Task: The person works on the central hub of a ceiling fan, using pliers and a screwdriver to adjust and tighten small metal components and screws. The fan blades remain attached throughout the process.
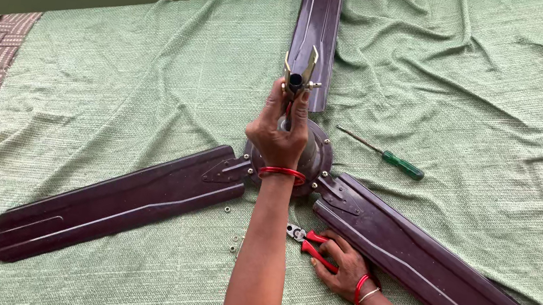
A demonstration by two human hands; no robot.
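Left hand [279,136] is gripping the metal down-rod [297,82] of the dark maroon three-blade ceiling fan [137,201] at frame centre; right hand [341,263] is closing on red-handled pliers [308,241] lower centre. Likely a fastener step; next move needs jaws on hardware. Motor hub mostly hidden; small nuts [233,242] hard to make out.

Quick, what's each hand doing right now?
Left hand: closed around the fan's upright rod.
Right hand: resting on the red-handled pliers, fingers curled over the handles.

Bare forearms; red bangles on both wrists, plus one thin pale bangle.
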